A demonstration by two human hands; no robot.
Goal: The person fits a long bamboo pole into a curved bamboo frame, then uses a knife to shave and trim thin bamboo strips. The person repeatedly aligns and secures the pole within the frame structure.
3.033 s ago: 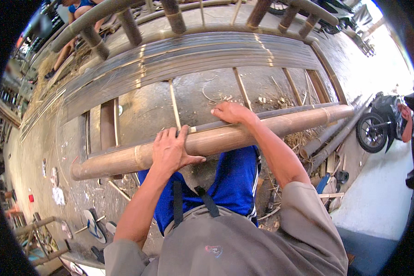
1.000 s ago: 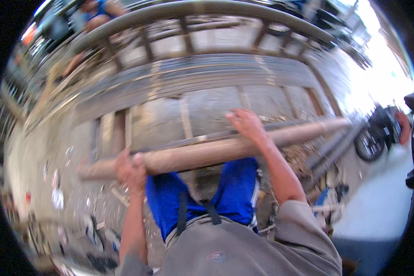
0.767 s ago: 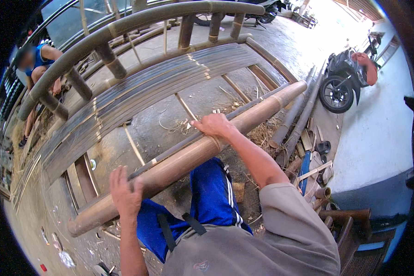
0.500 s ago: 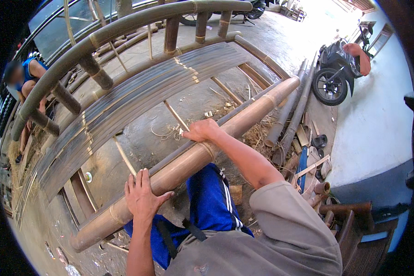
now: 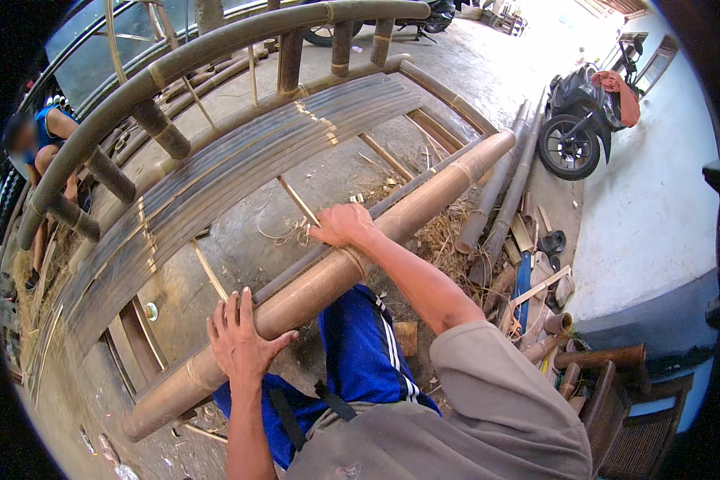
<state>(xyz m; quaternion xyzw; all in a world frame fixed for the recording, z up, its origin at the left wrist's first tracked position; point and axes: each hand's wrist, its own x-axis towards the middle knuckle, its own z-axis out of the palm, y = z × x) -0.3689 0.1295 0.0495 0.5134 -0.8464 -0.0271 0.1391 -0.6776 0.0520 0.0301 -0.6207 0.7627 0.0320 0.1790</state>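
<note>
Small print [image 5: 349,471] on the grey shirt [image 5: 424,424], cut off by the lower edge, can't be read. Thick bamboo pole [image 5: 320,286] is the front rail of a bamboo frame, just past the blue trousers [image 5: 348,352]; long axis runs diagonally, lower left to upper right, right end toward the parked motorbike [image 5: 596,124] with red cloth [image 5: 616,94] on it. Left hand [image 5: 244,336] flat on the pole, fingers spread wide, thumb on the near side. Right hand [image 5: 344,226] farther up it, fingers bent over the far edge; can't tell if gripping. Right forearm covers part of the pole. Beyond: thin crosspieces [image 5: 296,198], dark slats [image 5: 236,172] roughly parallel to the pole, then arched back rail [image 5: 216,42]. Loose poles [image 5: 510,200] and shavings [image 5: 438,232] to the right. Another person [image 5: 60,128] upper left, behind the back rail.
</note>
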